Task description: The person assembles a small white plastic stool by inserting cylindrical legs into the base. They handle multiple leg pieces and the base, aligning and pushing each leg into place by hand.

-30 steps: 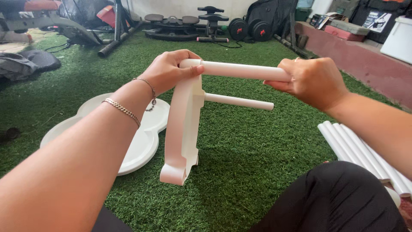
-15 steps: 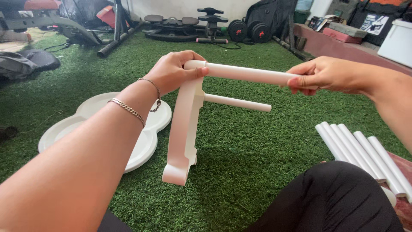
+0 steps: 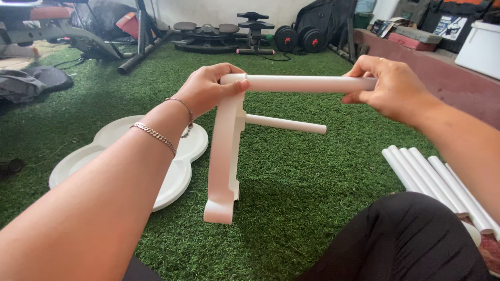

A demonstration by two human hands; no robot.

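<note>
A white flat side panel (image 3: 227, 156) with a curved foot stands upright on the green turf. My left hand (image 3: 208, 88) grips its top end, where a white rod (image 3: 307, 84) enters it. My right hand (image 3: 388, 86) holds the far end of that rod with fingers wrapped around it. A second, thinner white rod (image 3: 285, 124) sticks out of the panel lower down, pointing right and touched by neither hand.
A white cloud-shaped board (image 3: 172, 171) lies flat on the turf to the left. Several loose white rods (image 3: 432, 179) lie side by side at the right, beside my black-clad knee (image 3: 406, 239). Gym equipment and weights (image 3: 250, 31) line the back; boxes sit on a ledge at right.
My right hand shifted its grip on the upper rod's end, from fingertips to a fuller hold. The panel and my left hand stayed nearly still.
</note>
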